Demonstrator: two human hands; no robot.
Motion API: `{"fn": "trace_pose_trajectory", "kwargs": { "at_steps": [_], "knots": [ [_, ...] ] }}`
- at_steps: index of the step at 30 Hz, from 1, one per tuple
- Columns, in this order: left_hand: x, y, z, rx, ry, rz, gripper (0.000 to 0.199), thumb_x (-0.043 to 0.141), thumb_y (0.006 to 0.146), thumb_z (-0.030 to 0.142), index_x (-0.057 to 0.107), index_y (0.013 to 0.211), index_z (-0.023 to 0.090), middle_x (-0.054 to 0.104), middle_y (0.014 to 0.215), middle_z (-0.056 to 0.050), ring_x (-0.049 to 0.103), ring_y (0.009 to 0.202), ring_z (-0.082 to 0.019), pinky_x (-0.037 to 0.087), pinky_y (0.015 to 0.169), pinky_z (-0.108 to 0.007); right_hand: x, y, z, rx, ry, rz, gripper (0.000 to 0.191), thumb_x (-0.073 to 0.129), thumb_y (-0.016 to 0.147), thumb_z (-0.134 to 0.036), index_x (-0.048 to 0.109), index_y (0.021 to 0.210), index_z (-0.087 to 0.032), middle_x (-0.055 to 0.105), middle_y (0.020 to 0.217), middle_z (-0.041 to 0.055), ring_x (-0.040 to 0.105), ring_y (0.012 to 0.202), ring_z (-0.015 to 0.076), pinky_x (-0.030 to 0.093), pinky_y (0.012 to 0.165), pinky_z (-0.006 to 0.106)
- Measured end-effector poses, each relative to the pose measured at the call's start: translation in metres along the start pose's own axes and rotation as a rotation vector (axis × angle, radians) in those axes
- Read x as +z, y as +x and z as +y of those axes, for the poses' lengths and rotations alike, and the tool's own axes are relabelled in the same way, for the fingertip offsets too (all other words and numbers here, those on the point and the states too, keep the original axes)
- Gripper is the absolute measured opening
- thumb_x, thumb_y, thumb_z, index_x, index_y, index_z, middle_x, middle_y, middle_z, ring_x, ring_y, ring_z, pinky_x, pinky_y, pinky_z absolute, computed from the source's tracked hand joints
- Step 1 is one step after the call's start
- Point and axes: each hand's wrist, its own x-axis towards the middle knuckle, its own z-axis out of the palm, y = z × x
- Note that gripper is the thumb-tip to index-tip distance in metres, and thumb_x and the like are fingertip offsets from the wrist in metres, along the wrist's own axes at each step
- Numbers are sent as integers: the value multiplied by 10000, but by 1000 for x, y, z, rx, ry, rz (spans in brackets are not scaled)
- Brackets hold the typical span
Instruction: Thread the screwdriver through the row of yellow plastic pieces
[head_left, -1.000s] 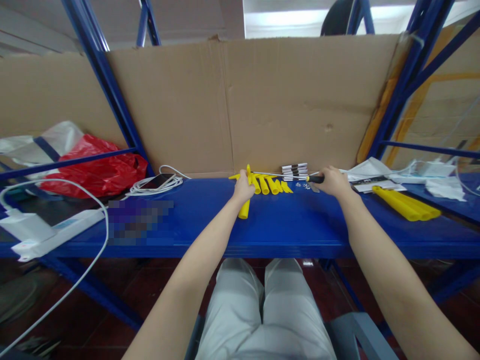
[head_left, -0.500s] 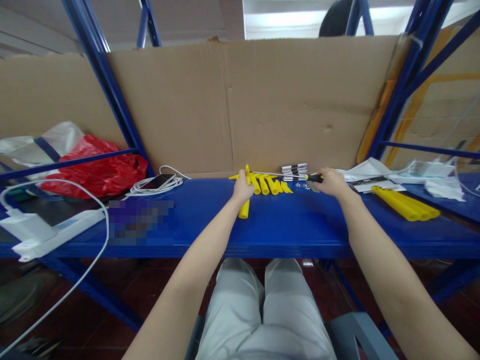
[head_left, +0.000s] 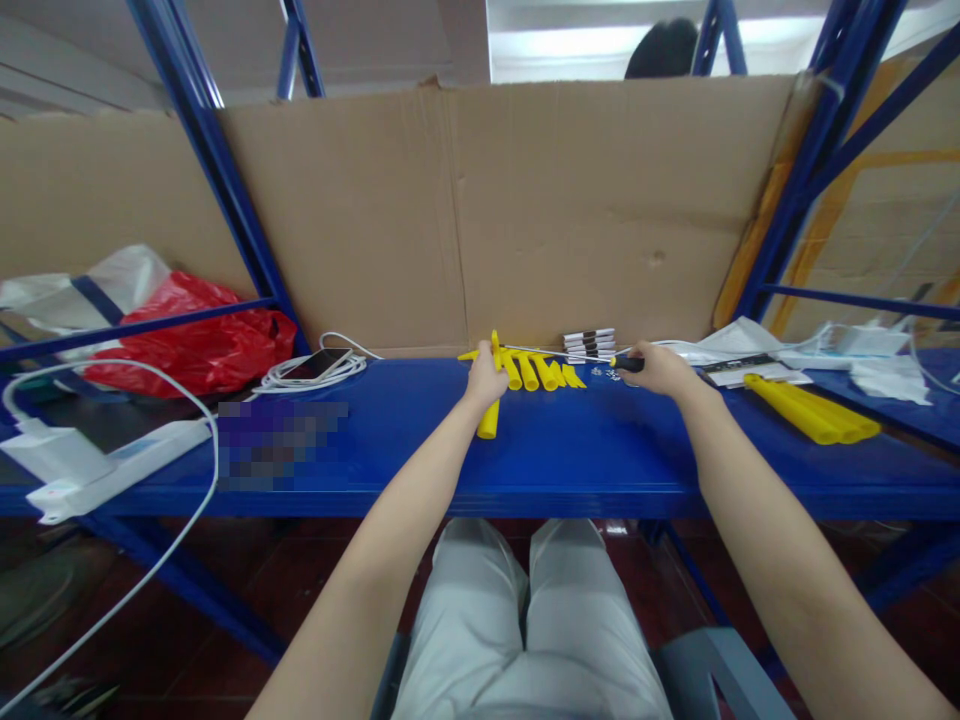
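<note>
My left hand (head_left: 486,378) is closed around a yellow plastic piece (head_left: 488,420), whose tube end points toward me. In my right hand (head_left: 660,368) is the black and yellow handle of a screwdriver (head_left: 628,363). Its long shaft runs left to the top of the yellow piece. Several yellow tube parts (head_left: 529,372) lie in a row just right of my left hand, with small flat yellow pieces (head_left: 573,377) at the end. Tiny metal parts (head_left: 597,372) lie near the screwdriver, below a stack of white and black items (head_left: 589,343).
Larger yellow tubes (head_left: 814,410) and a printed sheet (head_left: 750,370) lie at the right. Coiled white cable (head_left: 315,370), a power strip (head_left: 120,470) and a red bag (head_left: 195,330) occupy the left. Cardboard (head_left: 570,210) stands behind the blue table (head_left: 570,450).
My right hand and the screwdriver handle have shifted slightly left and down. My left hand stays on the yellow piece. The dark shape above the cardboard has moved a little left and down.
</note>
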Motion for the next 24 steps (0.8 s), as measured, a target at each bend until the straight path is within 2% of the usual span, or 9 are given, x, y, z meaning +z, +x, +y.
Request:
{"fn": "trace_pose_trajectory", "kwargs": {
  "at_steps": [6, 11, 15, 19, 24],
  "knots": [
    [-2, -3, 4, -13, 28, 24, 466, 641, 693, -3, 453, 1034, 254, 696, 1025, -70, 666, 1106, -271, 493, 1012, -422, 0, 1, -1, -37, -10, 21, 283, 625, 760, -320, 719, 1008, -221, 750, 940, 105, 672, 890, 305, 467, 696, 358],
    [-2, -4, 6, -14, 44, 7, 434, 607, 709, -26, 449, 1013, 240, 689, 1077, -99, 658, 1135, -281, 484, 1024, -431, -2, -2, -2, -73, -31, 114, 283, 615, 761, -292, 751, 996, -213, 719, 1013, 129, 623, 981, 322, 466, 800, 404],
    [-1, -4, 5, -7, 15, 5, 467, 608, 692, -36, 448, 1026, 247, 691, 1068, -78, 659, 1130, -273, 486, 1027, -433, -5, -5, -5, -44, -27, 194, 289, 614, 782, -333, 759, 1009, -230, 685, 1034, 135, 577, 1023, 342, 452, 836, 452],
    [-2, -4, 5, -9, 17, 3, 456, 602, 691, -42, 458, 1023, 236, 691, 1088, -95, 660, 1132, -280, 486, 1026, -432, -9, -9, -9, -2, -23, 222, 294, 616, 802, -357, 760, 1014, -213, 666, 1072, 163, 557, 1058, 376, 445, 845, 493],
    [-3, -6, 9, -24, 31, 3, 431, 595, 712, -38, 471, 1033, 223, 692, 1124, -114, 667, 1126, -277, 492, 1015, -423, -9, -8, -7, 24, 25, 212, 281, 631, 805, -391, 721, 984, -193, 682, 1017, 161, 604, 979, 352, 459, 783, 434]
  ]
}}
